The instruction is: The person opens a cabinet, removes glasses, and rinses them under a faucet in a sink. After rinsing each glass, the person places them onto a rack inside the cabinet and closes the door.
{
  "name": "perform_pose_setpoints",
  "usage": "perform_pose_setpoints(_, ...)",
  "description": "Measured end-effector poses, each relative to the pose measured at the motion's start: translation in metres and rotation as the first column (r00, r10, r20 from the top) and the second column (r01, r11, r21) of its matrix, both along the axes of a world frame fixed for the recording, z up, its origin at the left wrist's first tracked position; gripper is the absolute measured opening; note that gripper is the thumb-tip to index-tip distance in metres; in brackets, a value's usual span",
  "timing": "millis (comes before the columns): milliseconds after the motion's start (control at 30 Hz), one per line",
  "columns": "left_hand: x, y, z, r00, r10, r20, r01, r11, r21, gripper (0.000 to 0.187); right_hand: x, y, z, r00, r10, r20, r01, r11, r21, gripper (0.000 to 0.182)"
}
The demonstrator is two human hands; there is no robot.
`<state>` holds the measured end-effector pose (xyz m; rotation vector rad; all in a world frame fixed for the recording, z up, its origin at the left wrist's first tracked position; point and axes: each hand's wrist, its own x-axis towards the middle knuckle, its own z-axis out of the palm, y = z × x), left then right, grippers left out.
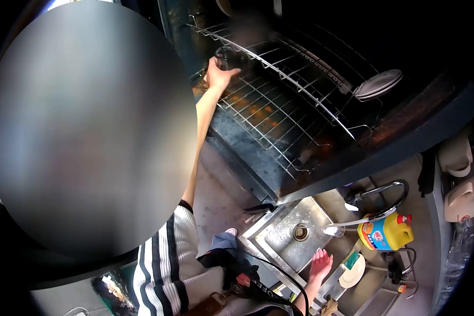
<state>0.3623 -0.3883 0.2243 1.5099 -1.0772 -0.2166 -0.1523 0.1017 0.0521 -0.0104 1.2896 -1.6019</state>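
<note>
Left hand (218, 73) is reaching overhead, fingers closed around clear glass (227, 57) at wire drying rack (279, 100), presumably to drain | right hand (320, 262) is hanging open-fingered above steel sink (289, 237), holding nothing | plate (377, 84) is resting tilted on rack.

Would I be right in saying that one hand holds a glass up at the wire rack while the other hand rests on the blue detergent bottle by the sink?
Not quite. In the head view the left hand does hold the glass at the rack, but the bottle is yellow, not blue, and the right hand is at the sink edge.
</note>
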Motion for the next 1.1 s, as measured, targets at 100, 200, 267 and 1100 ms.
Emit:
perform_pose_setpoints(100, 0.009, -0.02, -0.01, 0.998, -0.027, 0.048, 0.027, 1.0, 0.016, 0.072, -0.003, 0.009, -0.003, 0.999, -0.036, 0.013, 0.037, 0.999, -0.01, 0.04)
perform_pose_setpoints(200, 0.018, -0.03, -0.014, 0.998, -0.036, 0.05, 0.033, 0.998, 0.054, 0.074, -0.001, 0.011, -0.005, 0.998, -0.056, 0.028, 0.056, 0.998, 0.0, 0.038)
perform_pose_setpoints(267, 0.02, -0.034, -0.014, 0.998, -0.037, 0.041, 0.035, 0.997, 0.07, 0.073, 0.0, 0.012, -0.006, 0.998, -0.055, 0.042, 0.055, 0.998, 0.007, 0.037)
perform_pose_setpoints(1100, -0.194, 0.355, 0.045, 0.969, -0.244, -0.043, 0.194, 0.855, -0.482, 0.008, -0.08, 0.041, -0.046, 0.941, -0.129, -0.313, 0.215, 0.942, 0.258, 0.025)
